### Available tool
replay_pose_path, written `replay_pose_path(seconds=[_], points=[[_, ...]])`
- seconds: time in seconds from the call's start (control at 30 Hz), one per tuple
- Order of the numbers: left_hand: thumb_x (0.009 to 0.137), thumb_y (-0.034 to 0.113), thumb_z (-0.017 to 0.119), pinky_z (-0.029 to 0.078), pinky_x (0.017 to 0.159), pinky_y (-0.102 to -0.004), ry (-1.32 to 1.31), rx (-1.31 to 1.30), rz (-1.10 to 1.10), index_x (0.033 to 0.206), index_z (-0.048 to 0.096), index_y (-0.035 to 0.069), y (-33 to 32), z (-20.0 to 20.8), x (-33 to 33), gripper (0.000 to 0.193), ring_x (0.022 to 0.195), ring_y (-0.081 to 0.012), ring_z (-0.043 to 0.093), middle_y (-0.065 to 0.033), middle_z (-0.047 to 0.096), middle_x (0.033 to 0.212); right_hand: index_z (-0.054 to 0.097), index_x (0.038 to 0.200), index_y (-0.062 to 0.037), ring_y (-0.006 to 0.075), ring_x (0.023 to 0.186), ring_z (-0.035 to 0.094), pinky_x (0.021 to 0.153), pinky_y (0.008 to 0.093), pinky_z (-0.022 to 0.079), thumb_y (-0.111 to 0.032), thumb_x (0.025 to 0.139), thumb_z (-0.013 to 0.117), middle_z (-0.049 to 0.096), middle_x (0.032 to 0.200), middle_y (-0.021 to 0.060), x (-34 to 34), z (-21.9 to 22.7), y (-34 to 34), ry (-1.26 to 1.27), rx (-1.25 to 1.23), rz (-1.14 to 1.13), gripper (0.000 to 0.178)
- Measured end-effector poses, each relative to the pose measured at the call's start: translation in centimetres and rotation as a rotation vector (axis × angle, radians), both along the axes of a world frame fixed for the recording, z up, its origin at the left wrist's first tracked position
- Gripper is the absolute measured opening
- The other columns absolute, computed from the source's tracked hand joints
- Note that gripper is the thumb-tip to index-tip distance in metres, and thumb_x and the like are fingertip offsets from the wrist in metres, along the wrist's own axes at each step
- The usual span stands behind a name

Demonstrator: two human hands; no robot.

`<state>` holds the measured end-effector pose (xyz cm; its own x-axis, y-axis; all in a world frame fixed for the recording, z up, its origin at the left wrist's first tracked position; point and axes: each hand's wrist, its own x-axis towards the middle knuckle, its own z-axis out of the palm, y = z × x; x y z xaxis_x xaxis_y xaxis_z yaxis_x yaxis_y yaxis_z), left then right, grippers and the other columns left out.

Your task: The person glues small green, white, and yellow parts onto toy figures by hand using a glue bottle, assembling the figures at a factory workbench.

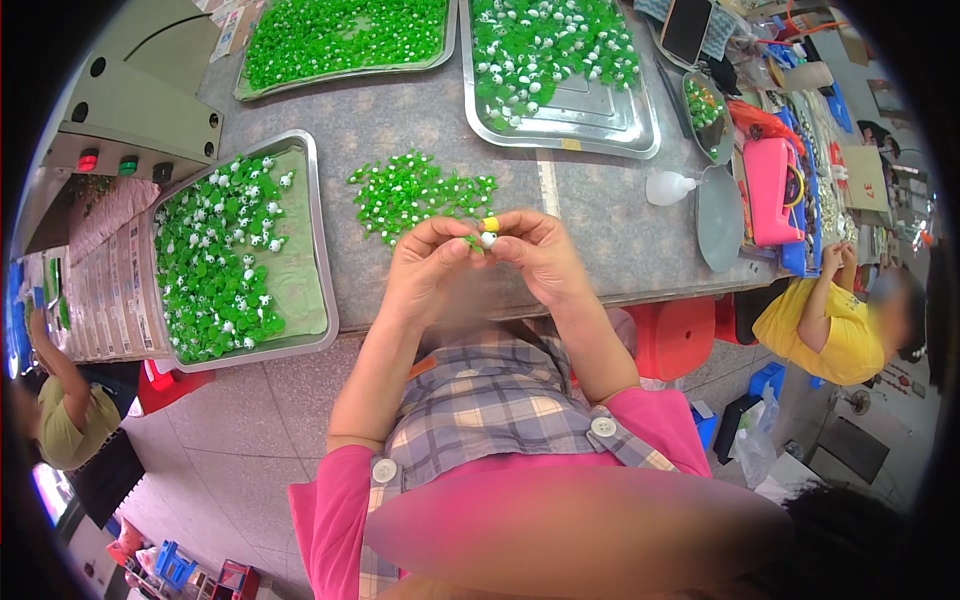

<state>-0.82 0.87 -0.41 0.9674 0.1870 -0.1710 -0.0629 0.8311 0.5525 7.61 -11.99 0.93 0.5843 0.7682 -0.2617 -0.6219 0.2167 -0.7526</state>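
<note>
My left hand (428,268) and my right hand (538,252) meet above the near edge of the grey table (400,120). Between their fingertips they pinch a small green piece with a white bead (484,240). A yellow cap covers a fingertip of my right hand (491,225). Just beyond my hands lies a loose pile of small green and white pieces (415,190) on the table.
A metal tray (318,250) of green and white pieces hangs over the table edge at left. Two more trays (560,120) of green pieces stand at the back. A grey box with red and green buttons (140,120) stands far left. Seated people work at left and right.
</note>
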Motion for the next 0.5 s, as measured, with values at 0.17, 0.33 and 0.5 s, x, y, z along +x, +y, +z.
replay_pose_path(seconds=[0.17, 0.33, 0.5], points=[[0.075, 0.005, 0.054, 0.047, 0.063, -0.0230, 0.067, -0.009, 0.057, 0.082, 0.054, 0.003, -0.2, 0.1, 0.0, 0.006, 0.068, -0.0116, 0.054, -0.0057, 0.056, 0.079, 0.056, 0.089, 0.0014, 0.0123, 0.075, 0.056, 0.067, 0.0224, 0.045, 0.000, 0.071, 0.059, 0.058, 0.083, 0.0079, -0.5, 0.2, 0.2, -0.112, -0.067, -0.098, 0.019], [0.076, 0.004, 0.054, 0.047, 0.063, -0.0240, 0.167, 0.088, 0.128, 0.083, 0.054, 0.003, -0.2, 0.0, -0.3, 0.008, 0.068, -0.0117, 0.055, -0.0047, 0.057, 0.077, 0.056, 0.088, 0.0021, 0.0112, 0.077, 0.055, 0.069, 0.0212, 0.045, 0.004, 0.070, 0.058, 0.058, 0.084, 0.0074, -0.4, 1.3, 0.5, -0.242, -0.078, -0.159, 0.019], [0.073, 0.007, 0.059, 0.044, 0.062, -0.0212, 0.184, 0.191, 0.143, 0.083, 0.056, 0.003, -0.3, 0.0, -0.3, 0.012, 0.066, -0.0117, 0.055, -0.0050, 0.058, 0.076, 0.056, 0.087, 0.0024, 0.0112, 0.076, 0.056, 0.068, 0.0211, 0.045, 0.004, 0.070, 0.058, 0.058, 0.084, 0.0077, -0.4, 1.2, 0.6, -0.292, -0.131, -0.128, 0.017]])
